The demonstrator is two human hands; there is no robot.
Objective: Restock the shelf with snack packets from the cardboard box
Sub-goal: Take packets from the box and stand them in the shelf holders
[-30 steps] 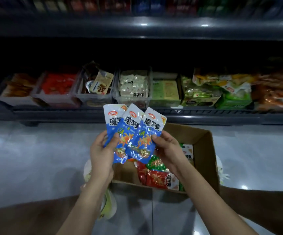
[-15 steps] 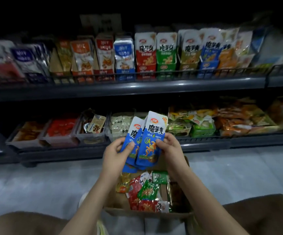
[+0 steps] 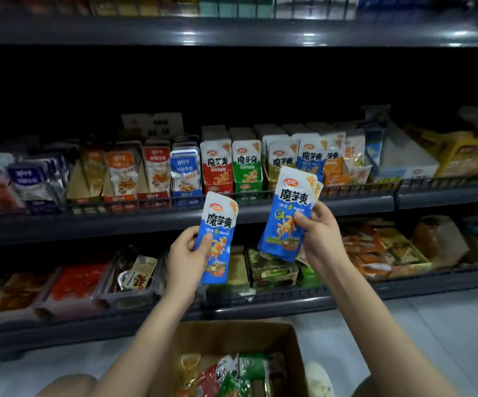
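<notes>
My left hand grips one blue snack packet upright in front of the middle shelf's front rail. My right hand holds a small stack of the same blue packets, raised a little higher and to the right. Behind that stack, a row of matching blue packets stands on the middle shelf among red, green and yellow ones. The open cardboard box sits on the floor below my arms, holding mixed red, green and yellow packets.
The lower shelf carries trays of red, brown and green snacks. A wire rail runs along the middle shelf's front. Above is a dark gap under the top shelf. Pale tiled floor lies right of the box.
The hands have parted: the left now holds one packet alone, the right keeps the rest. Both rose from above the box to the middle shelf's height, and the view tilted upward.
</notes>
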